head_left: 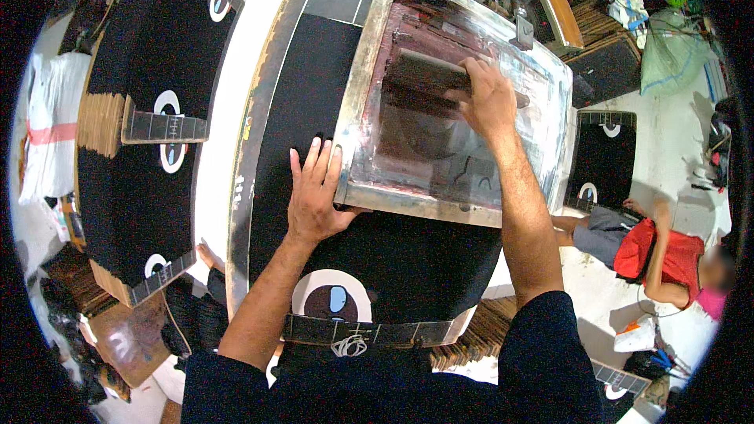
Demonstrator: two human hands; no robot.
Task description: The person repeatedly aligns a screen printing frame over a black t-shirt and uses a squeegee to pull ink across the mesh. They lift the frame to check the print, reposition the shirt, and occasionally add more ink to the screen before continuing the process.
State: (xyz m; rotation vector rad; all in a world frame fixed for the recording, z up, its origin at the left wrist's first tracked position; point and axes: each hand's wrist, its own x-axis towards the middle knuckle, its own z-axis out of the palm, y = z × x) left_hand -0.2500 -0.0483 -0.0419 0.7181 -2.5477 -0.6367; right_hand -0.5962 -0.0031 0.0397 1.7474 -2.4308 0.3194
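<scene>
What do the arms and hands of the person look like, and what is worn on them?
Both forearms are bare from above the elbow down. The left hand and the right hand wear no gloves, and no ring, watch or bracelet shows. Short dark navy sleeves cover the upper arms, part of a plain dark top.

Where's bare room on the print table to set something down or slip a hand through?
Free: the black fabric strip left of the screen frame, above the left hand; and the black fabric between the frame's near edge and the round white print. Crowded: inside the frame, where the right hand grips the squeegee; the frame's near-left corner, under the left hand.
</scene>
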